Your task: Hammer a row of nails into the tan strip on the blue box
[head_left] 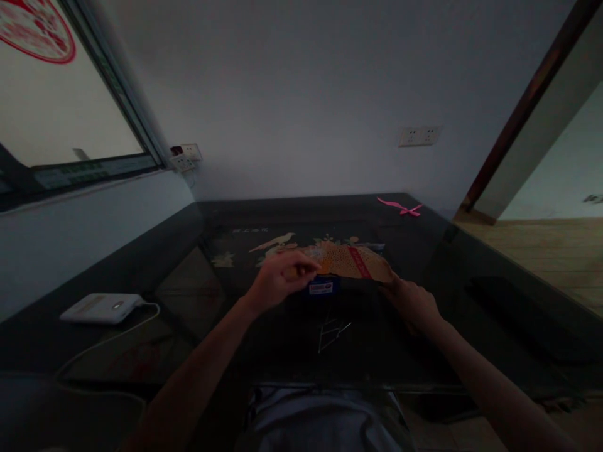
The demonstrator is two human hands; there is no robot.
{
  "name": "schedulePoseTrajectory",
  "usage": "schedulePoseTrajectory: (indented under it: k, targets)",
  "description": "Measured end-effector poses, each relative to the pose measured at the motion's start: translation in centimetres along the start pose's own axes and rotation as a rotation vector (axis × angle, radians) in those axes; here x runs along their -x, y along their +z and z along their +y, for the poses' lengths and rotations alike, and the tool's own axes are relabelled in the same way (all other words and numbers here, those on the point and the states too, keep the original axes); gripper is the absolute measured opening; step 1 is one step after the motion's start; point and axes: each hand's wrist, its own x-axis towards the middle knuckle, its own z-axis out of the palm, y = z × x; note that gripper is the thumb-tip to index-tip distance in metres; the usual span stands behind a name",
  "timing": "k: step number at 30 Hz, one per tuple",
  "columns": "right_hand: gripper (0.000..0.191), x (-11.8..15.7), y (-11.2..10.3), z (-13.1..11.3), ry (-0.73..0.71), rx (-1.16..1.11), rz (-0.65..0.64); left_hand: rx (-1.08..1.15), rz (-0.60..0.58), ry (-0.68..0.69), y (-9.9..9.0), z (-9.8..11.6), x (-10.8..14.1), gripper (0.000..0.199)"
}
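A flat, tan, dotted piece shaped like an insole (342, 260), with a red band across it, is held just above the dark table (264, 351). Its right end is gripped by my right hand (414, 304), whose fingers are closed and partly hidden. At the left end my left hand (285, 275) is closed in a pinch; whatever lies between its fingertips is too small to make out. Under the piece's near edge shows a small blue box (322, 287) with a white label. Several thin, shiny needle-like sticks (333, 334) lie in front of the box.
To the left lies a white power bank (102, 308) with a white cable (106, 342) trailing over the table edge. A pink ribbon (400, 207) rests at the back right. A long black object (527, 320) lies at the right. Wall sockets (419, 136) are behind.
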Motion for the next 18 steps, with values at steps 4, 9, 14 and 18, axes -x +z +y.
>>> schedulePoseTrajectory:
  k: [4,9,14,18]
  targets:
    - [0.043,0.0,-0.1,-0.1,-0.026,-0.006,0.011,0.103,0.322,-0.150,-0.3,-3.4,-2.9,0.014]
    - [0.042,0.0,-0.1,0.0,-0.030,-0.038,0.017,0.059,0.434,-0.205,1.4,-6.3,-3.0,0.010]
    - [0.046,-0.1,-0.1,0.0,-0.003,-0.037,0.015,-0.009,0.374,-0.175,2.1,-6.2,-1.9,0.010]
    - [0.045,-0.4,-0.1,0.0,-0.003,-0.040,-0.005,-0.031,0.376,-0.169,2.2,-6.4,-1.8,0.011]
